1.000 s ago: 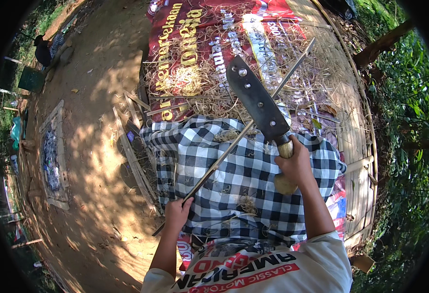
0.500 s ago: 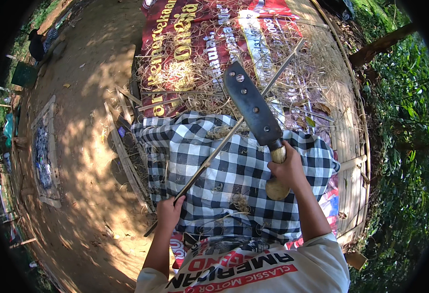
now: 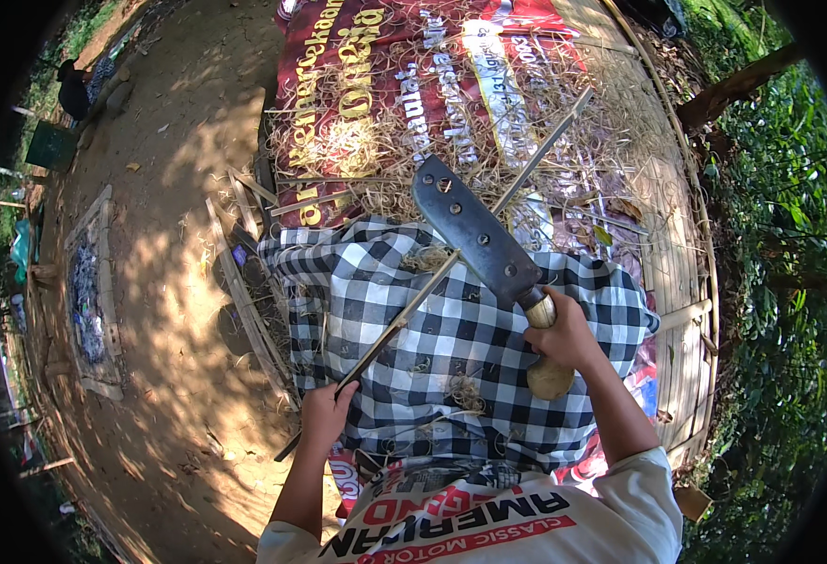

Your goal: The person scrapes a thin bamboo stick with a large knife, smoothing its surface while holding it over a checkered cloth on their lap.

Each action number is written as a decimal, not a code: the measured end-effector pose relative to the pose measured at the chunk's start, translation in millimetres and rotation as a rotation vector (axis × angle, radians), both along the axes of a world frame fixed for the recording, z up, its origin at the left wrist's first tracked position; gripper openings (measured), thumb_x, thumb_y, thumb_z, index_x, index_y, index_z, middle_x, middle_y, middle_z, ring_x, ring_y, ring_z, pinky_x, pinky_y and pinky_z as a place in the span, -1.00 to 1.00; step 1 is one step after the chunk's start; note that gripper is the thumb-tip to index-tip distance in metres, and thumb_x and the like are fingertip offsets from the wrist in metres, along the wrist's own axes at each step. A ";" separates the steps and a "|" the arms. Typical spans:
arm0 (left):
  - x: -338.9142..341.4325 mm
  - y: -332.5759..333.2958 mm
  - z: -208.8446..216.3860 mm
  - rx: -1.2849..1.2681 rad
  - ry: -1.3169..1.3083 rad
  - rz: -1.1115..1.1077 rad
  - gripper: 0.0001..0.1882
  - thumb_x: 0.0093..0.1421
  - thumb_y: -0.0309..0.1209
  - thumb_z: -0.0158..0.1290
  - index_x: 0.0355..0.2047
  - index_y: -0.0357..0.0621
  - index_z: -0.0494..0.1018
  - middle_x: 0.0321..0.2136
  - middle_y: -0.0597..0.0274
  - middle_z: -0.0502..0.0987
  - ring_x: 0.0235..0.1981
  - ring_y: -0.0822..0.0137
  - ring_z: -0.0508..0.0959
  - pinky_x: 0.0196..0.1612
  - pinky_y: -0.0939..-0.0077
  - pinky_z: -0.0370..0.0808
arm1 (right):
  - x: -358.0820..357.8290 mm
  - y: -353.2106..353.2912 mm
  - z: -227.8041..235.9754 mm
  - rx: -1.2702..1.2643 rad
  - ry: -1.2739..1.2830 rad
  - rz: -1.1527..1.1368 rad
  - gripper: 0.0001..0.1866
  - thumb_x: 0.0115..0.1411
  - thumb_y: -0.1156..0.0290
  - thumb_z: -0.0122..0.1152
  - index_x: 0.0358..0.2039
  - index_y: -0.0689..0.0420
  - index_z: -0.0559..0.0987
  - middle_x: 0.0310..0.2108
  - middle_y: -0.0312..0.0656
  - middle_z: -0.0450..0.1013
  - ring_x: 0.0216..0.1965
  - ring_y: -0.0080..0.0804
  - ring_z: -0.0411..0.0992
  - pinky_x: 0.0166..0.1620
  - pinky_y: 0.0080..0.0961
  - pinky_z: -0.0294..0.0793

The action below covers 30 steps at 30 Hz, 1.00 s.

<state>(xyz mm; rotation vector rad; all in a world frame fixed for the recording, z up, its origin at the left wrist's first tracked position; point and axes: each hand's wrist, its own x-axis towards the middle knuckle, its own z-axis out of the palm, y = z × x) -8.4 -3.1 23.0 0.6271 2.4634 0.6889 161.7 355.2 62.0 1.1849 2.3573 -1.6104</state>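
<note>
My right hand (image 3: 561,334) grips the pale wooden handle of a broad dark machete (image 3: 474,232), its blade pointing up and left across a long thin bamboo strip (image 3: 488,218). My left hand (image 3: 325,414) holds the near end of that strip, which runs diagonally up to the right. The blade lies against the strip near its middle. Both hands work over a black-and-white checkered cloth (image 3: 404,329) spread on my lap.
A red printed banner (image 3: 338,103) lies ahead under several dry shavings and straw (image 3: 376,160). Loose bamboo slats (image 3: 244,301) lie at the left on bare dirt (image 3: 169,188). A woven bamboo platform edge (image 3: 686,235) curves at the right, with green foliage (image 3: 789,282) beyond.
The machete blade has slid slightly down and left along the strip. Both hands stay closed on their objects, in nearly the same place.
</note>
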 end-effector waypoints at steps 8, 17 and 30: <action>1.3 -2.6 -3.9 -0.029 -0.051 0.016 -0.52 0.25 -0.09 0.09 -0.54 -0.34 0.51 -0.70 -0.19 0.39 -0.64 -0.19 0.44 -0.57 0.18 0.33 | -2.6 -13.3 11.3 0.160 -0.052 0.048 -0.39 -0.16 0.47 0.34 -0.01 0.32 0.47 -0.35 0.06 0.53 -0.23 -0.10 0.53 -0.15 -0.27 0.49; 0.8 -3.1 -15.0 0.013 -0.030 0.010 -0.51 0.25 -0.08 0.09 -0.54 -0.34 0.51 -0.71 -0.18 0.40 -0.62 -0.17 0.47 -0.56 0.19 0.34 | -11.3 -1.7 9.6 -0.054 -0.011 -0.177 -0.49 -0.14 0.53 0.30 -0.09 0.33 0.48 -0.43 -0.04 0.52 -0.40 -0.28 0.54 -0.33 -0.37 0.50; -0.7 4.5 -3.6 -0.029 -0.065 -0.002 -0.53 0.25 -0.10 0.09 -0.52 -0.34 0.52 -0.69 -0.17 0.42 -0.62 -0.15 0.47 -0.55 0.21 0.35 | 2.3 -39.0 3.3 0.056 -0.063 0.226 -0.52 -0.19 0.49 0.36 -0.17 0.29 0.50 -0.40 0.12 0.54 -0.30 0.03 0.54 -0.16 -0.27 0.47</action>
